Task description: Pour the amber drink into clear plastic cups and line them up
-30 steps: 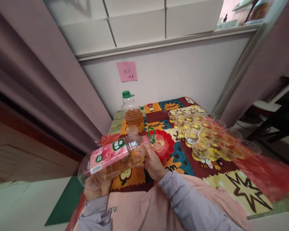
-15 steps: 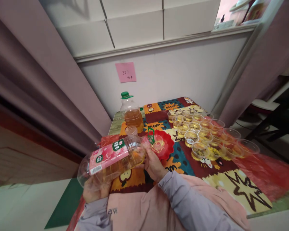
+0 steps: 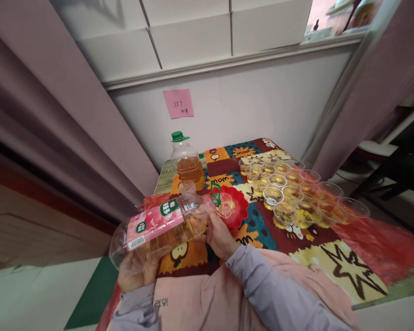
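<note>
A large clear plastic bottle [image 3: 162,225] with a pink label and amber liquid lies tilted in the air before me, its base to the left and its pink neck end to the right. My left hand [image 3: 138,269] is wrapped under the base end. Closed around the neck end is my right hand [image 3: 219,234], its fingers partly behind the bottle. The neck end reaches over the edge of a red scalloped plate [image 3: 241,209]. On that plate sits a clear plastic cup [image 3: 227,202], beside a green loop [image 3: 215,193]. Whether liquid flows from the bottle I cannot tell.
A second bottle [image 3: 189,170] with a green cap stands upright at the back left. Several clear cups [image 3: 285,212] of yellowish liquid crowd the right side. A patterned mat [image 3: 262,234] covers the table; red plastic sheeting [image 3: 382,248] lies at its right.
Both hands keep the bottle in nearly the same tilted pose. The whole view has shifted very slightly; nothing was let go or taken hold of.
</note>
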The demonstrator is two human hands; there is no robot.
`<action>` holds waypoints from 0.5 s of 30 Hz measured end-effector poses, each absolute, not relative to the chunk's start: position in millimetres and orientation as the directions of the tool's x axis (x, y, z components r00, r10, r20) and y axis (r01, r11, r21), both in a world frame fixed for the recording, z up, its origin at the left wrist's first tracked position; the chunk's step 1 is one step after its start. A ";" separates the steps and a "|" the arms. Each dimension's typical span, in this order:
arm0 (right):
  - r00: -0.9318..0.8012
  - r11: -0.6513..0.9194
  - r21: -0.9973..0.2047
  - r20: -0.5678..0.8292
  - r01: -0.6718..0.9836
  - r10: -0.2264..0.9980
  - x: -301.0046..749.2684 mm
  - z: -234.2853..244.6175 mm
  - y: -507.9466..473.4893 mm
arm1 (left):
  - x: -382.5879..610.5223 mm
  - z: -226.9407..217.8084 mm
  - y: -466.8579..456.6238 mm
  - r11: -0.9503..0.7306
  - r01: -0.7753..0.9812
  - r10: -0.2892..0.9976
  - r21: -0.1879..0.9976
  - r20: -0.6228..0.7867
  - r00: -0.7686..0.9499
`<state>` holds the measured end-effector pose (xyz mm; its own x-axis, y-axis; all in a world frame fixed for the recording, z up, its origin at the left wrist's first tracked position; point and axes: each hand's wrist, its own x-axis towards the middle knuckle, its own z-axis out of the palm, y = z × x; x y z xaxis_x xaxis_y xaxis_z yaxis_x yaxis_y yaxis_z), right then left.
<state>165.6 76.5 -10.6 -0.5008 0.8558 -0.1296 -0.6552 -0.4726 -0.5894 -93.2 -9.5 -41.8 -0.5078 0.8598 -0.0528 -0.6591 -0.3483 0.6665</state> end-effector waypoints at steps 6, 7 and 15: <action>-0.498 -0.471 -0.586 -0.128 -0.659 0.857 165.2 -12.2 77.0 | -92.4 -42.9 -8.9 -0.404 -0.639 0.825 0.654 -0.041 -0.564; -0.496 -0.471 -0.586 -0.131 -0.659 0.858 165.1 -12.2 77.1 | -90.9 -41.8 -8.7 -0.410 -0.637 0.819 0.653 -0.044 -0.572; -0.503 -0.483 -0.573 -0.139 -0.662 0.853 165.7 -10.2 76.8 | -78.9 -27.4 -5.8 -0.411 -0.653 0.816 0.636 -0.062 -0.575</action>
<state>165.7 76.8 -10.2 -0.5027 0.8533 -0.1387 -0.6620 -0.4832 -0.5730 -78.9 -5.8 -27.4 -0.5746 0.8161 -0.0616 -0.6525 -0.4114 0.6364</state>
